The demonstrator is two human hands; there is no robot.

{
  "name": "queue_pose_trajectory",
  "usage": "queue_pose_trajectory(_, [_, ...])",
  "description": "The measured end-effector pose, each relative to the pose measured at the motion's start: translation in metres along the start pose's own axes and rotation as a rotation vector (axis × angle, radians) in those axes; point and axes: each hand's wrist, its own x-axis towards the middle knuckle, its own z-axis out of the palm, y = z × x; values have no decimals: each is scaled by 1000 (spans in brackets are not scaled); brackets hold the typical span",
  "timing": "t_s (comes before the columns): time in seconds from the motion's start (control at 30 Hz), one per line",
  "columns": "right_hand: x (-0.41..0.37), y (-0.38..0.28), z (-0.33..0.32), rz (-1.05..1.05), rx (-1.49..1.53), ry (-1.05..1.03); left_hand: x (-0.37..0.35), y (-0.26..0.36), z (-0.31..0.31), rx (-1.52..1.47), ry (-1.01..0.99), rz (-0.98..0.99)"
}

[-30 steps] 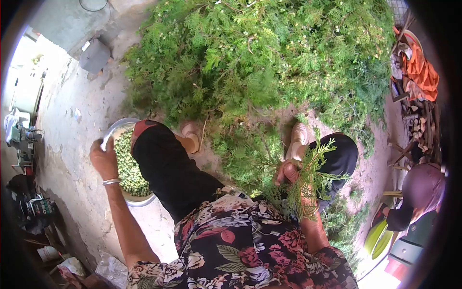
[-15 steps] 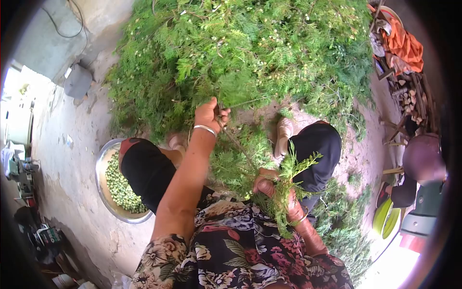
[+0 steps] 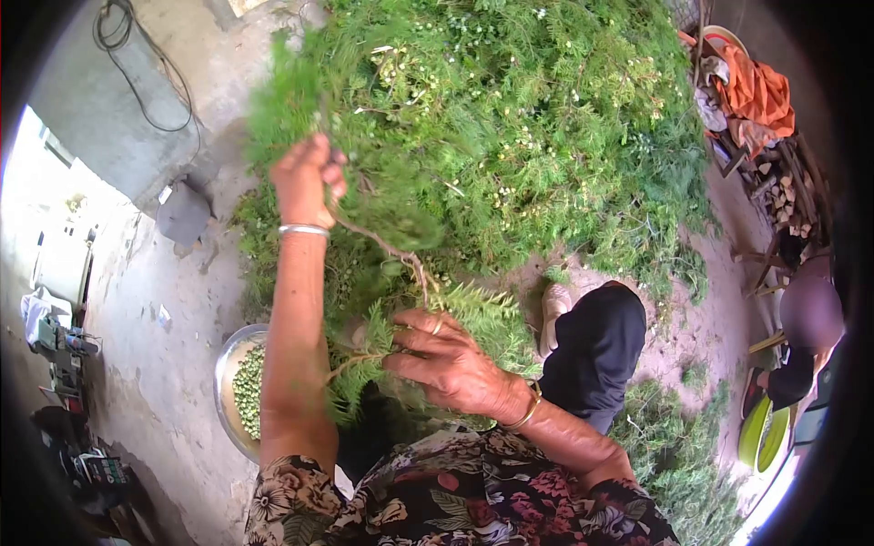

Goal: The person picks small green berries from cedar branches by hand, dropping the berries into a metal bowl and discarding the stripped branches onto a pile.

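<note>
My left hand point(image 3: 309, 177), with a silver bangle, is raised at the near left of the big evergreen heap point(image 3: 528, 136). Its fingers close round a thin brown branch point(image 3: 387, 244), whose blurred leafy end shows above the fist. From there the stem runs down toward my right hand point(image 3: 455, 364), in front of my lap. That hand's fingers curl over the lower part of the branch, with feathery green sprigs point(image 3: 478, 305) sticking out around it; the palm side is hidden. Partly behind my left forearm stands a metal basin point(image 3: 221, 382) of small green cones or berries point(image 3: 248, 391).
Another person point(image 3: 801, 364) sits at the right beside a bright green basin point(image 3: 763, 435). Stacked firewood point(image 3: 787, 196) and an orange cloth point(image 3: 760, 91) lie behind. Loose cuttings point(image 3: 674, 455) cover the floor near my right leg. A grey bucket-like object point(image 3: 184, 214) stands by the left wall.
My left hand has moved up and left with the branch. My right hand has come from near my right knee to the middle, over the sprigs. The view has shifted somewhat.
</note>
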Motion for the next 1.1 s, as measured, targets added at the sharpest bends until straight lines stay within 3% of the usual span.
queue_pose_trajectory(0.1, [-26, 1, 28, 155, -65, -229, -20, -64, -21, 150, 133, -487])
queue_pose_trajectory(0.13, [-41, 3, 37, 151, -60, -234, -30, -92, -40, 111, 158, -561])
queue_pose_trajectory(0.23, [-84, 2, 53, 226, -21, -307, -71, -125, -65, -3, 140, -412])
queue_pose_trajectory(0.3, [-97, 2, 51, 353, 241, -290, -92, -110, -58, -55, 167, -357])
queue_pose_trajectory(0.43, [-84, -7, 29, 423, 434, -259, -121, -59, -33, -130, 57, -123])
queue_pose_trajectory(0.5, [-78, -12, 17, 632, 718, -183, -134, -35, -20, -161, 84, 13])
queue_pose_trajectory(0.7, [-70, -22, -12, 605, 830, -13, -116, 45, -7, -139, 67, 381])
queue_pose_trajectory(0.8, [-67, -19, -13, 565, 862, 102, -91, 43, -16, -15, 43, 542])
queue_pose_trajectory(0.87, [-73, -17, -13, 768, 789, 120, -77, -5, -26, 22, -24, 177])
queue_pose_trajectory(0.9, [-79, -12, -9, 815, 711, 108, -72, -20, -31, 128, -32, -185])
queue_pose_trajectory(0.93, [-84, -11, -8, 817, 713, 105, -63, -32, -41, 60, -78, -388])
queue_pose_trajectory(1.0, [-90, -9, -9, 876, 635, 104, -50, -24, -42, 157, 159, -352])
queue_pose_trajectory(1.07, [-98, -9, -12, 901, 638, 110, -29, 3, -38, 132, 271, -179])
queue_pose_trajectory(1.1, [-102, -10, -13, 928, 639, 120, -21, 23, -35, 168, 227, -37])
